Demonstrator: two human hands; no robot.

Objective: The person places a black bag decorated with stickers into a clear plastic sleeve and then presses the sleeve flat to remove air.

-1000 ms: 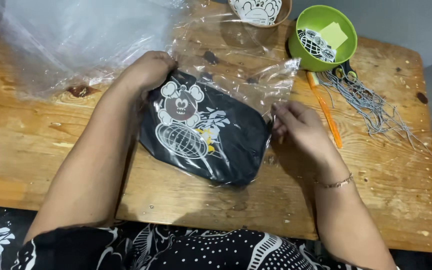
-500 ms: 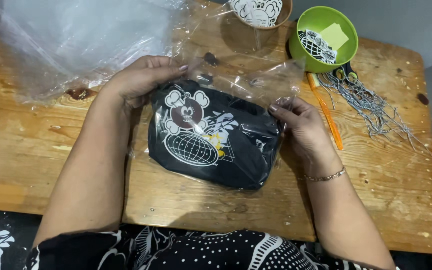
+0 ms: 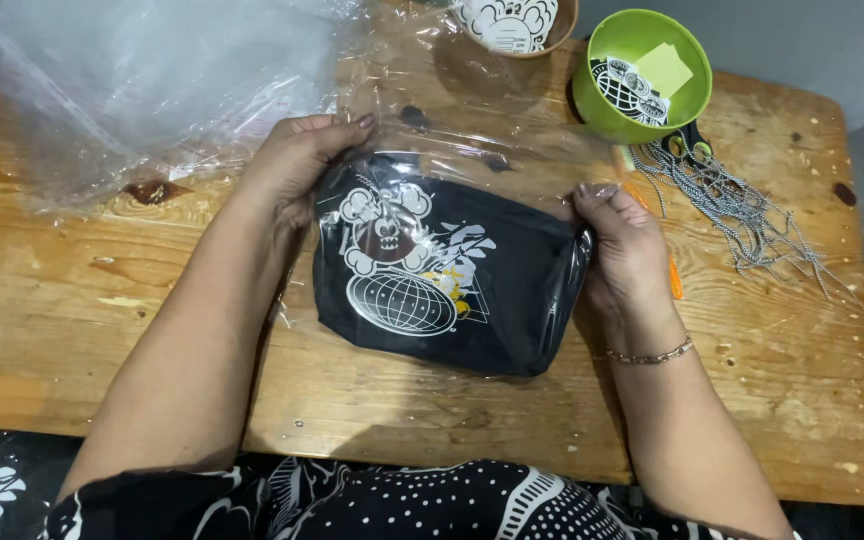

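A black fabric pouch [image 3: 442,280] with a white cartoon-and-globe print, sleeved in a clear crinkly plastic bag [image 3: 492,160], is held mid-table on the worn wooden table [image 3: 72,300], pinched at its upper left corner by the left hand [image 3: 297,165] and clamped at its right edge by the right hand [image 3: 627,245]. Bare wood is left open below and left; the far edge is crowded by loose plastic sheeting [image 3: 142,80], a round green bowl [image 3: 642,75], an orange pen [image 3: 667,265] and ball chains [image 3: 732,205].
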